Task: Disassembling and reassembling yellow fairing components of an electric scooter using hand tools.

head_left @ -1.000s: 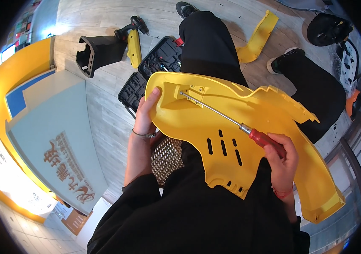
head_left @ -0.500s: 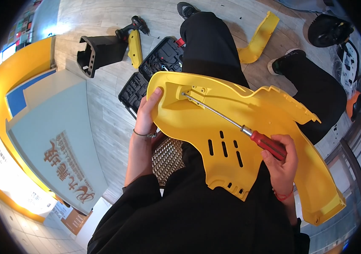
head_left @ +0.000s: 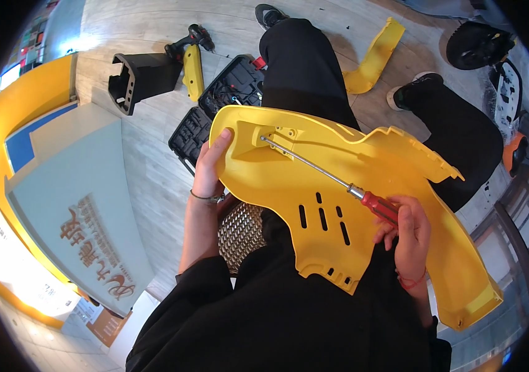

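Across my lap lies a large curved yellow plastic shell (head_left: 264,170), its hollow inner side facing up. My left hand (head_left: 213,162) grips its left end, thumb over the inner face. In my right hand (head_left: 410,232) is a screwdriver (head_left: 379,208) with a red handle and long steel shaft. The shaft slants up and left, its tip resting in the small raised mount near the shell's left end. Fingers of my right hand wrap the handle's end. Whether a screw sits under the tip is too small to tell.
On the floor ahead lie an open black tool case (head_left: 230,80), a black box-shaped part (head_left: 146,80), a cordless drill (head_left: 191,42) on a narrow yellow piece (head_left: 193,73), and a curved yellow part (head_left: 376,59). A wheel (head_left: 478,46) lies far right; a grey counter (head_left: 78,204) stands left.
My right hand has turned and shifted its grip on the screwdriver handle, with the fingers now further under it. The tip stays at the same mount. The whole view has shifted slightly.
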`<state>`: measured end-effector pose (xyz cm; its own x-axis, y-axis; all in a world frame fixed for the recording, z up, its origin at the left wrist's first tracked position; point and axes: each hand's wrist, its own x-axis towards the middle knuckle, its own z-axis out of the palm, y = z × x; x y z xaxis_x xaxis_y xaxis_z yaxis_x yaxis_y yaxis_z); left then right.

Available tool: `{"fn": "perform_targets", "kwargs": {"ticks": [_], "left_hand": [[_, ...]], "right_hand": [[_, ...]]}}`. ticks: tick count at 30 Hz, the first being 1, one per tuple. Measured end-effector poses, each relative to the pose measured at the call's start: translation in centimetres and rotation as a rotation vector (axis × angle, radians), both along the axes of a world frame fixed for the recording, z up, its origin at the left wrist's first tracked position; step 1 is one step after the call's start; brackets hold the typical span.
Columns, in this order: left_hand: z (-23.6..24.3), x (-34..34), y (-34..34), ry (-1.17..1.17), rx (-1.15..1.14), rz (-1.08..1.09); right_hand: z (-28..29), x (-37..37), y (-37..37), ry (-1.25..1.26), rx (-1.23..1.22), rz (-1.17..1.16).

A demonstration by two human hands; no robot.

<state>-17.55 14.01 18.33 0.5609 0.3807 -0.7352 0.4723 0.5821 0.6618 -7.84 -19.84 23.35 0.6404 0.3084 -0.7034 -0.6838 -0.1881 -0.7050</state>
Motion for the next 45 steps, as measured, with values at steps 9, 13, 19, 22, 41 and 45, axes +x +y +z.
{"fn": "perform_targets", "kwargs": {"ticks": [9,13,19,22,41,45], "left_hand": [[0.0,0.0,-0.1,0.010,0.005,0.033],[-0.1,-0.2,-0.1,-0.001,-0.011,0.028],[0.0,0.0,-0.2,0.002,-0.009,0.027],[0.0,0.1,-0.3,-0.002,-0.008,0.020],[0.0,0.0,-1.0,-0.028,-0.077,0.090],[0.1,0.1,-1.1,-0.051,-0.129,0.116]], "right_hand": [[0.5,0.8,0.4,0.049,0.217,-0.067],[0.5,1.4,0.2,0.096,0.017,0.158],[0.4,0.6,0.4,0.075,0.070,0.040],[0.2,1.3,-0.1,0.065,-0.068,0.216],[0.1,0.8,0.2,-0.703,-0.274,0.452],[-0.4,0.8,-0.1,-0.700,-0.313,0.472]]}}
